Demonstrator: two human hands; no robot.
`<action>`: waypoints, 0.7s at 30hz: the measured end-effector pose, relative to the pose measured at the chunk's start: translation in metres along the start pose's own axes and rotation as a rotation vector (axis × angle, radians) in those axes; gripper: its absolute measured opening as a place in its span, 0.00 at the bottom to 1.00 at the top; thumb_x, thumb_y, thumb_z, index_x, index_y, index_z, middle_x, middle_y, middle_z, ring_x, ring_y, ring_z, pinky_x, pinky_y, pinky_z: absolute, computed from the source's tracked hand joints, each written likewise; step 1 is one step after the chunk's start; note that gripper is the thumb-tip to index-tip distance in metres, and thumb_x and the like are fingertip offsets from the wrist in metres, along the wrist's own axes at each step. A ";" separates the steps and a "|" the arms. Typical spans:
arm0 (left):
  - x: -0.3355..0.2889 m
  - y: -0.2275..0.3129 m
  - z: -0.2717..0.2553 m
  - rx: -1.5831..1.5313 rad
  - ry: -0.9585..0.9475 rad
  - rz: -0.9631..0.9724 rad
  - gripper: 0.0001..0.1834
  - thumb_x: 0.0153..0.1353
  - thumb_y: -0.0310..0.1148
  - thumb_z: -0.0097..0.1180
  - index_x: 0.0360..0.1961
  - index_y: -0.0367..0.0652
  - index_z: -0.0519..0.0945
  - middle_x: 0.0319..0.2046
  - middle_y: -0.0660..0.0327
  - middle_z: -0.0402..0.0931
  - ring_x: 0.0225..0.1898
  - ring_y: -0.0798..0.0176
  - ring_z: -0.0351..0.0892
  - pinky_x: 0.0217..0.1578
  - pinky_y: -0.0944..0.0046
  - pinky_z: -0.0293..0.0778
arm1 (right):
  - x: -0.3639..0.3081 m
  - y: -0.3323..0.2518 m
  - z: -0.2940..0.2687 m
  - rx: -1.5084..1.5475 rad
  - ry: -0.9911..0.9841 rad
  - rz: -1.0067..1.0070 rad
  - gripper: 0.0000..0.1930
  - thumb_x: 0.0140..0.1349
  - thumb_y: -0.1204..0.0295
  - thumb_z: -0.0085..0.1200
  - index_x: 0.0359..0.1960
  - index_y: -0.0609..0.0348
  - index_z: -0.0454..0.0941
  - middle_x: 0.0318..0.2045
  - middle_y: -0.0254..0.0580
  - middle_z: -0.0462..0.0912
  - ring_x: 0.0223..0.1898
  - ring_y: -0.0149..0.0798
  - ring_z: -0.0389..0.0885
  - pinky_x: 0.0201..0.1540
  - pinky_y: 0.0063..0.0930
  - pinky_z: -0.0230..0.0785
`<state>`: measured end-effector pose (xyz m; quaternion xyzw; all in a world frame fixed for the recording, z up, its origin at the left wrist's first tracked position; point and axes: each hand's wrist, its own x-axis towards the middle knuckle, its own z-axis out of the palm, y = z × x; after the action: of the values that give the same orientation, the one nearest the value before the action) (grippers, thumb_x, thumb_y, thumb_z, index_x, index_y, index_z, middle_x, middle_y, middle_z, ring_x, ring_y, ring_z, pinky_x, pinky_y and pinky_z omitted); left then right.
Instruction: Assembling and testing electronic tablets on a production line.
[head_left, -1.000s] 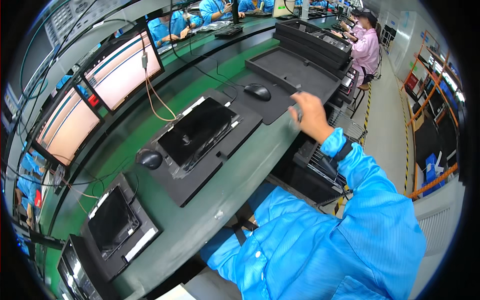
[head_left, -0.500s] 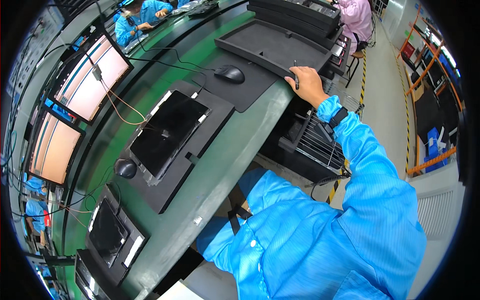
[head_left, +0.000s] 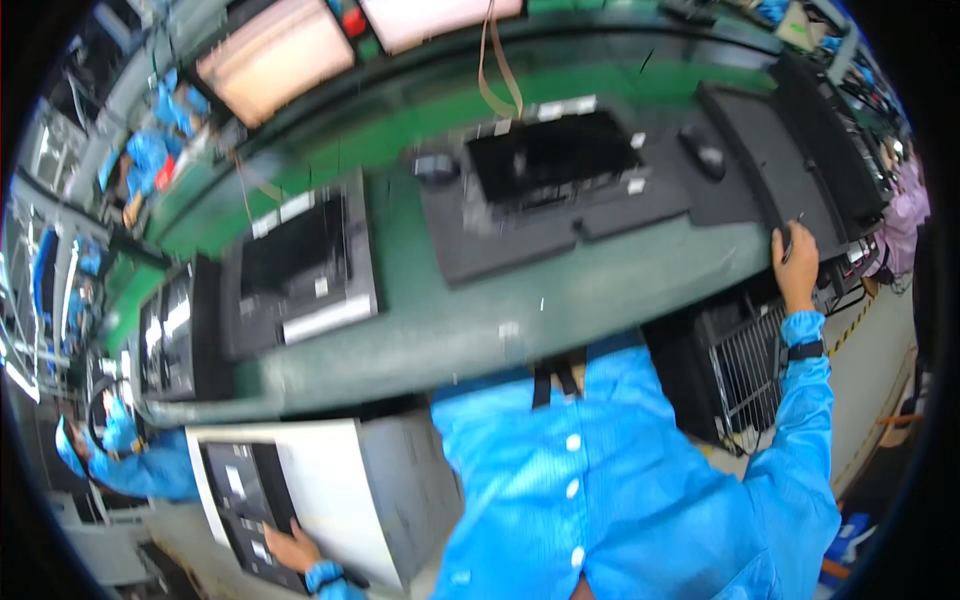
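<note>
My right hand (head_left: 797,268) rests by the near edge of a black foam tray (head_left: 795,150), closed around a dark pen (head_left: 788,250). Low on the left, my left hand (head_left: 293,550) has its thumb and fingers apart at a black tray with dark panels (head_left: 238,480) lying on a white cabinet (head_left: 325,490). Whether it presses on the tray is unclear from the blur. Between the hands, a dark display panel (head_left: 555,160) lies on a black foam pad (head_left: 480,245) on the green bench.
A second panel (head_left: 295,250) and a dark tray (head_left: 180,330) occupy the bench's left end. Two mice, one a black mouse (head_left: 703,152), lie beside the middle panel. Monitors (head_left: 275,60) stand behind. Under the bench is a wire rack (head_left: 745,360). Other people sit at both sides.
The view has swung left and levelled. My left hand has come into sight at the cabinet's tray, while my right hand stays near the foam tray with the pen.
</note>
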<state>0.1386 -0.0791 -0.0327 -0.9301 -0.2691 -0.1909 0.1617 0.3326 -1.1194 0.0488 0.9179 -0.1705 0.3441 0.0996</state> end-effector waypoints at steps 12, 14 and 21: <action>0.059 0.143 -0.044 -0.129 0.020 -0.035 0.28 0.69 0.38 0.61 0.65 0.34 0.72 0.60 0.47 0.74 0.62 0.44 0.72 0.64 0.50 0.67 | -0.049 -0.002 -0.066 0.085 0.280 0.056 0.17 0.66 0.65 0.63 0.52 0.62 0.81 0.48 0.52 0.84 0.51 0.53 0.82 0.55 0.42 0.72; 0.051 0.195 -0.049 -0.690 0.150 0.094 0.19 0.70 0.33 0.59 0.57 0.33 0.78 0.53 0.47 0.79 0.56 0.47 0.78 0.60 0.52 0.70 | -0.077 -0.010 -0.066 0.084 0.275 0.099 0.14 0.66 0.68 0.60 0.50 0.62 0.80 0.46 0.50 0.84 0.50 0.53 0.81 0.56 0.43 0.71; 0.012 0.435 -0.183 -1.324 -0.814 1.124 0.18 0.56 0.26 0.69 0.48 0.35 0.83 0.45 0.48 0.83 0.47 0.49 0.83 0.50 0.56 0.77 | -0.187 -0.014 -0.021 0.310 -0.024 0.553 0.20 0.63 0.62 0.66 0.49 0.61 0.77 0.44 0.54 0.83 0.48 0.55 0.83 0.51 0.44 0.75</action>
<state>0.3437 -0.4966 0.0463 -0.8209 0.3435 0.1390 -0.4346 0.1940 -1.0541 -0.0607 0.8450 -0.3602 0.3693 -0.1407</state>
